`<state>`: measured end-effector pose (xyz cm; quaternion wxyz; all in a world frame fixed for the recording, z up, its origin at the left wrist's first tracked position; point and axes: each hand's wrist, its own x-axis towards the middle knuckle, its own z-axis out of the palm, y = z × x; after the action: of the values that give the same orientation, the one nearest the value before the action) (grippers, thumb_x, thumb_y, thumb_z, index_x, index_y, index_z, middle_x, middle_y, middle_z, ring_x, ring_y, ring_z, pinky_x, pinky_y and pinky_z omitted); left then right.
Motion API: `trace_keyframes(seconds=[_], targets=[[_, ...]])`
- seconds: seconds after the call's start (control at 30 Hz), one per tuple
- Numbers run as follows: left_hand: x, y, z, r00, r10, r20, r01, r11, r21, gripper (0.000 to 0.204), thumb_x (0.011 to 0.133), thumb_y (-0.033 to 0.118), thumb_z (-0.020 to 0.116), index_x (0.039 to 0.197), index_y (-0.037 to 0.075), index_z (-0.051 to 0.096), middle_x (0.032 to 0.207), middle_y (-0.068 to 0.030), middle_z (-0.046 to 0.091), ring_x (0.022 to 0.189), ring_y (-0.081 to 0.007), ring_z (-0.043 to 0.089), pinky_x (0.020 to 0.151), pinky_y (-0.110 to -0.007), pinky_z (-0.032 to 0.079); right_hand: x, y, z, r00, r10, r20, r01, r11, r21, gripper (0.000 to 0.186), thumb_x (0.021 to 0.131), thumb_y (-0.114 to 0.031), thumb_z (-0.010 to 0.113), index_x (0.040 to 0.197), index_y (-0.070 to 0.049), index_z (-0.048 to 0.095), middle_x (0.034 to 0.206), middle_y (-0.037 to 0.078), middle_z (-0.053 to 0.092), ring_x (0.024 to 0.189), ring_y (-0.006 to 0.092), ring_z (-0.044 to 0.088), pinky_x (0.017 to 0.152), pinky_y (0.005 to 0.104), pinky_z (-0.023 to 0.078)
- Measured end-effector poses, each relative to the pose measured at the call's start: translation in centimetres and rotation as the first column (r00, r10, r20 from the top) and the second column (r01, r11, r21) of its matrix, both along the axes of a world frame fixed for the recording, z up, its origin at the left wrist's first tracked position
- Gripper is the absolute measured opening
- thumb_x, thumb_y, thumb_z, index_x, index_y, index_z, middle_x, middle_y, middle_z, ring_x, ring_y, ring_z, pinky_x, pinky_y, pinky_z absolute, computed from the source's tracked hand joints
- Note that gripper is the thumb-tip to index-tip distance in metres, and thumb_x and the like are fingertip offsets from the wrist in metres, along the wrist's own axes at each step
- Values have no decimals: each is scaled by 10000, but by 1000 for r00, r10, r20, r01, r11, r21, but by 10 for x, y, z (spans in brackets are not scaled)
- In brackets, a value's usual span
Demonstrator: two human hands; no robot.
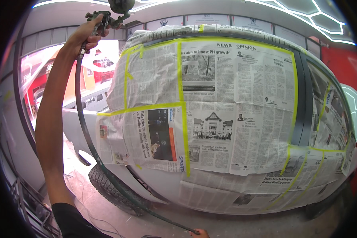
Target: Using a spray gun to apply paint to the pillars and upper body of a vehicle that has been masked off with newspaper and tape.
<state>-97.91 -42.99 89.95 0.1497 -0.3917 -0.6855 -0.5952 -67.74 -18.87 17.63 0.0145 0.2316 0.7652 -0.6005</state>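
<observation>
My left hand (88, 35) is raised at the upper left, its fingers wrapped round the handle of a spray gun (104, 23). A dark round cup (121, 4) sits on top of the gun, cut off by the upper edge. From the gun's handle a dark air hose (92, 141) hangs down and curves to the lower middle. There my right hand (200, 233) is closed on the hose, only partly in view. Newspaper sheets (242, 131) cover the side and windows of a car (80, 123), joined by yellow masking tape (154, 106).
A car tire (111, 192) shows below the masked panels. Metal frames (25, 208) stand at the lower left, and thin cables lie on the floor (95, 210). Behind the left arm is a bright opening with another vehicle (95, 101) outside. A red wall (343, 67) rises at the right.
</observation>
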Motion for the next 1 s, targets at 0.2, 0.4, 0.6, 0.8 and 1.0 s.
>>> trace_keyframes(seconds=[0.2,0.4,0.6,0.8,1.0], targets=[[3,-1,-10,1000,-18,16,18,1000,3,427,990,412,418,985,-3,518,750,-29,529,345,17,312,249,-155,289,0,1,-13,999,20,49,-21,999,36,370,838,-331,697,1069,-44,659,918,74,655,876,196,571,791,372,457],[8,-2,-12,999,36,14,-36,999,2,439,986,421,425,992,-11,504,752,-30,527,346,12,312,248,-159,293,1,4,5,990,104,97,-103,995,-13,406,849,-347,678,1110,-38,643,995,112,663,938,236,592,817,385,455],[10,0,-9,993,116,-19,-116,993,-4,422,983,425,430,963,10,501,729,-17,523,369,12,302,261,-160,285,-3,7,4,991,114,66,-114,994,-3,375,839,-328,687,1062,-29,658,927,97,658,883,199,572,788,392,455],[4,10,-5,986,162,-24,-162,987,0,410,987,424,422,947,22,493,711,-3,512,376,13,307,267,-161,267,-19,21,-48,975,212,65,-216,974,73,370,835,-423,646,940,-71,689,767,116,645,729,221,593,720,325,459],[1,21,0,998,45,-39,-44,999,31,462,966,463,460,1024,6,489,731,-11,501,352,19,314,253,-155,266,-18,21,-53,974,214,75,-217,976,33,360,839,-418,643,933,-73,689,776,114,651,750,217,611,732,325,465]])
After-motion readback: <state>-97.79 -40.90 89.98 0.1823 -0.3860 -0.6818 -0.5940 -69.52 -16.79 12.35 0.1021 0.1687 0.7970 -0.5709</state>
